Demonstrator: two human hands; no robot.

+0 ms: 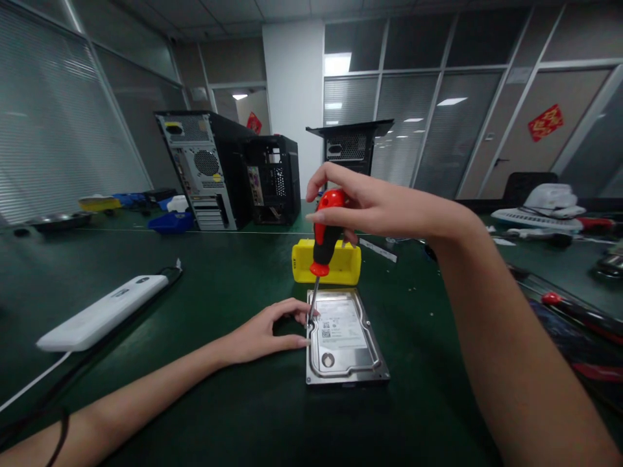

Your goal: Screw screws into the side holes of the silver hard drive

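Note:
A silver hard drive with a white label lies flat on the green table. My right hand grips a red and black screwdriver by its handle from above. Its shaft slants down to the left edge of the drive, with the tip at a spot near the middle of that edge. My left hand holds the drive's left side, thumb on the edge and a fingertip beside the screwdriver tip. The other left fingers are partly hidden. Just behind the drive sits a yellow bin, partly covered by the screwdriver.
A white power strip with cables lies at left. Computer cases stand at the back, near a blue bin. Another screwdriver and assorted tools lie at right, below a white keyboard. A metal strip rests behind the drive.

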